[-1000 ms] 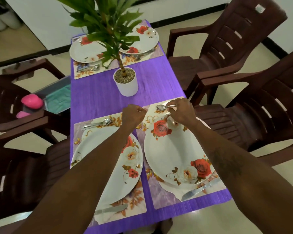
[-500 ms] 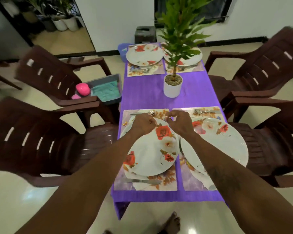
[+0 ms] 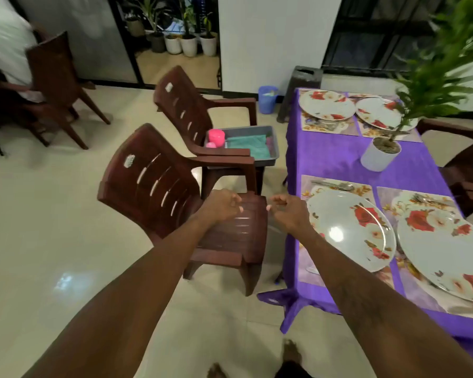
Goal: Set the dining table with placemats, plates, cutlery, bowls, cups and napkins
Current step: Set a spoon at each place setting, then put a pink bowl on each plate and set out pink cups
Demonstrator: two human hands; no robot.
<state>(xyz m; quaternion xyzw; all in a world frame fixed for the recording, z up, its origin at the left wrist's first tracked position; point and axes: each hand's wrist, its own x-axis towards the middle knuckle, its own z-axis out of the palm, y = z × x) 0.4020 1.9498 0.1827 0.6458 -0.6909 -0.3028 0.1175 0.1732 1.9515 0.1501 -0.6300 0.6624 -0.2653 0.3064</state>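
1. From where I stand, both hands hang in the air over the seat of the near brown plastic armchair (image 3: 153, 181). The left hand (image 3: 221, 205) and right hand (image 3: 290, 211) have loosely curled fingers and grasp nothing.
2. The things not yet laid sit off the table, in a grey plastic tub (image 3: 274, 143) on the seat of the farther brown armchair (image 3: 186, 105). It holds pink plastic cups (image 3: 216, 135) and folded teal cloth napkins (image 3: 250, 144). I can't make out any bowls.
3. The armrests of both chairs crowd the tub, so lifting it out carelessly could snag it and spill the cups.
4. The purple-clothed dining table (image 3: 336, 159) is tight. The near white floral plate (image 3: 347, 227) lies close to the edge, so a passing forearm could nudge it off.
5. A corner of the cloth droops near a bare foot (image 3: 291, 350). Catching it would drag the settings.
6. A reach across could tip the white pot of the green plant (image 3: 377, 159).
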